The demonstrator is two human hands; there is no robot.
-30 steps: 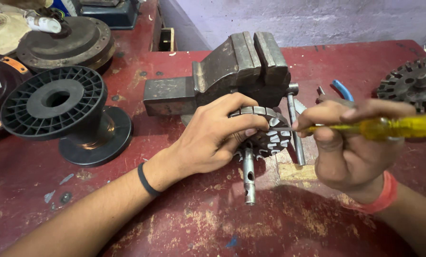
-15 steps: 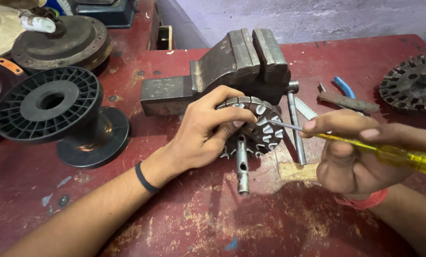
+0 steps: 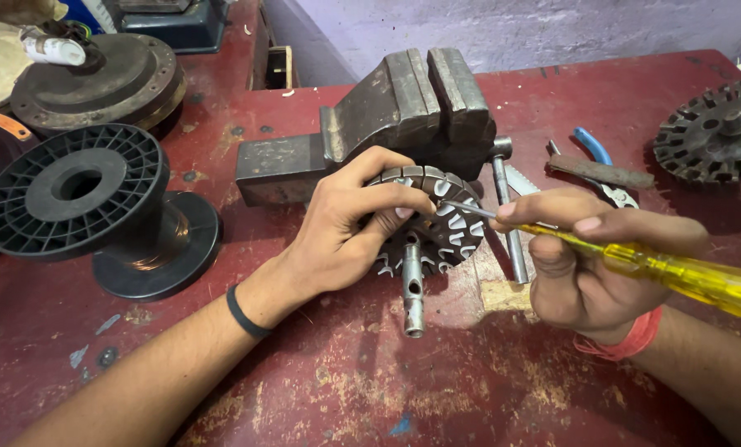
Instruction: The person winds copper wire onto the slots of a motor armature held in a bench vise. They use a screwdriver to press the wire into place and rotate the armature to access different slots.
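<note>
A round slotted stator core [image 3: 449,225] with white slot liners stands on its edge on the red bench, its steel shaft [image 3: 412,285] pointing toward me. My left hand [image 3: 346,223] grips the core's left rim, thumb and fingers over the top. My right hand [image 3: 590,261] holds a yellow-handled screwdriver [image 3: 677,273]. The screwdriver's thin tip rests in a slot on the core's upper face. A grey bench vise [image 3: 404,108] sits just behind the core.
A black plastic spool [image 3: 97,207] with copper wire stands at the left. Dark round motor covers [image 3: 97,79] lie at the back left. Blue-handled pliers [image 3: 598,165] and another slotted core [image 3: 718,136] lie at the right. The vise handle bar [image 3: 510,215] runs beside the core.
My right hand has lowered and tilted the screwdriver, bringing its tip from beside the core into a slot. The left hand keeps its grip on the core.
</note>
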